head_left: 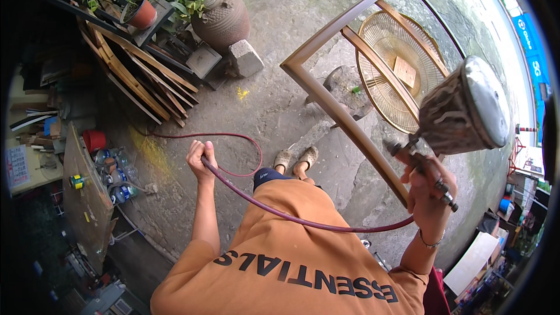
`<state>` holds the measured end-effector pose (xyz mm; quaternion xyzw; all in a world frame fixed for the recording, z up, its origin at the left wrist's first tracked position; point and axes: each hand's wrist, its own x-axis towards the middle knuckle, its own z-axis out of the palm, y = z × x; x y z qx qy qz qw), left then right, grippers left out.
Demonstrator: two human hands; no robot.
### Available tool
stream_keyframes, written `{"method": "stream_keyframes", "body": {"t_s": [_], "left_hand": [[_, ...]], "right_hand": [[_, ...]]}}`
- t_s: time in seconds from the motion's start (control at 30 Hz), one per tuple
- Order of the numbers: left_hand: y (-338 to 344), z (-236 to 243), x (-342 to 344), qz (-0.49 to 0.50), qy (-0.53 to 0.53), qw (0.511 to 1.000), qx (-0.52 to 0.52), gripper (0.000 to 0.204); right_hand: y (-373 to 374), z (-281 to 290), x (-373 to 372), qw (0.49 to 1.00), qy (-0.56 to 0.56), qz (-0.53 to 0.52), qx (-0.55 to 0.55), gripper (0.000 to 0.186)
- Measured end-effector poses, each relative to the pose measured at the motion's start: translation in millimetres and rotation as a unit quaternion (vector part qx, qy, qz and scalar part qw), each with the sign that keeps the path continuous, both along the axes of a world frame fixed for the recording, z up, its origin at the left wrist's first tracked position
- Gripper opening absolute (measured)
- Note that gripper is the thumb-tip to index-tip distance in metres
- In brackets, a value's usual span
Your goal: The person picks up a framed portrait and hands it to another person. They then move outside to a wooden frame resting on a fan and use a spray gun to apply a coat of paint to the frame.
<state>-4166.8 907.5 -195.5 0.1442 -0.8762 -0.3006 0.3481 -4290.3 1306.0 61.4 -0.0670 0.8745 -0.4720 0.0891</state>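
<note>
1. Gripping a spray gun (429,172), the right hand (424,189) is closed around its handle, with the paint-spattered cup (464,108) raised above the knuckles.
2. A dark red hose (303,219) is held in the closed left hand (200,160); the fingers are wrapped around it.
3. From the left hand the hose is seen to sag across the orange shirt (291,245) and rise to the base of the gun at the right hand.
4. A further loop of the same hose is laid on the concrete floor (280,35), just beyond the left hand.
5. A brown frame (335,114) is propped on the floor just beside the right hand; one of its corners is between the two hands, farther out.
6. A round wicker tray (396,70) is seen behind the frame, beyond the right hand, partly covered by the cup.
7. Two sandalled feet (296,160) are placed between the hands.
8. Well beyond the left hand, a clay jar (224,20), a stone block (245,57) and leaning wooden slats (140,79) are found.
9. A bracelet (430,244) is worn on the right wrist.
</note>
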Motion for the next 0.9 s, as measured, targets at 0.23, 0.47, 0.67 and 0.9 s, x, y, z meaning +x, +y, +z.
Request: {"method": "stream_keyframes", "body": {"t_s": [0.23,0.47,0.67,0.9], "left_hand": [[-7.0,-1.7,-1.8,-0.008,0.004,1.0,-0.012,0.047],[-10.0,4.3,3.8,0.0,0.003,1.0,-0.015,0.048],[-15.6,-2.0,-1.1,-0.001,0.004,1.0,-0.019,0.048],[-24.1,-8.6,-0.9,-0.012,0.01,1.0,0.018,0.047]], "right_hand": [[-15.0,-4.2,-19.6,0.994,0.038,-0.019,0.097,0.015],[1.0,-14.0,-35.3,0.956,0.154,-0.243,0.057,0.032],[6.9,-21.3,-21.9,0.966,0.088,-0.225,0.087,0.036],[-39.2,-0.2,17.4,0.998,-0.003,-0.007,-0.066,0.032]]}}
